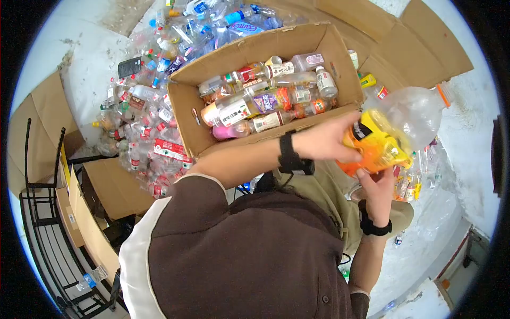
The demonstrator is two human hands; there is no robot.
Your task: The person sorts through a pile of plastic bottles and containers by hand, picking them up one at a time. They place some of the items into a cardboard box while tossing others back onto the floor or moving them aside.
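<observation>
A large clear plastic bottle (411, 114) with an orange cap is tilted, its neck pointing to the upper right. Around its lower part is a crinkled yellow and orange label (380, 141) with a black patch. My left hand (332, 141) closes on the label from the left, thumb across the front. From below, my right hand (376, 189) grips the label's lower edge with thumb and fingers. Just left of my hands stands an open cardboard box (186, 122) with several labelled bottles lying inside, among them one with a purple label (271, 101).
Crushed clear bottles (164, 122) lie heaped left of the box, with blue-labelled bottles (212, 26) behind it. Cardboard flaps (425, 40) spread at the upper right. More bottles (409, 183) lie right of my knee. A black metal rack (48, 228) stands at far left.
</observation>
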